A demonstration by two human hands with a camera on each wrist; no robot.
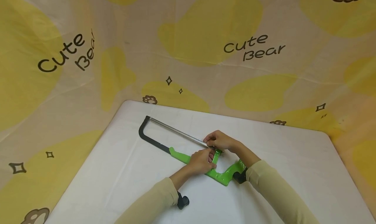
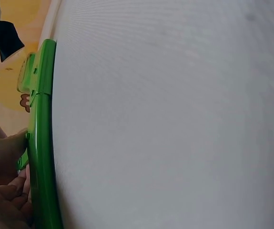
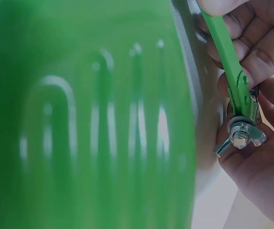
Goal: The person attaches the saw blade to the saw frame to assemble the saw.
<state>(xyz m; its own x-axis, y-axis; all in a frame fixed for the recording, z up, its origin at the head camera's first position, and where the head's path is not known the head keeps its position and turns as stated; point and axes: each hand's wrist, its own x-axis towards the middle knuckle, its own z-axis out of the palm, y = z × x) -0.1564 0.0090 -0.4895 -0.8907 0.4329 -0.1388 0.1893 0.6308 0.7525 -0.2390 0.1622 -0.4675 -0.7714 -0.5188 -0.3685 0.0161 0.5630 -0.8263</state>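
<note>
A hacksaw (image 1: 224, 178) with a green handle and a black front frame (image 1: 151, 141) lies on the white table. Its silver blade (image 1: 177, 132) runs along the far side, from the frame's tip to the green upright by the handle. My left hand (image 1: 201, 161) grips that green upright, thumb on the near side and fingers curled behind. At the blade's handle end, my right hand (image 1: 222, 141) pinches the blade with thumb and fingers. A metal wing nut (image 3: 241, 136) on a threaded bolt sticks out there, right beside the right palm in the right wrist view.
The white table (image 1: 123, 191) has rounded far corners. Behind it hangs a yellow and beige patterned cloth (image 1: 199, 31) with printed words. Black wrist mounts (image 1: 182, 201) stick out at both cuffs, the right one close to the hacksaw's handle.
</note>
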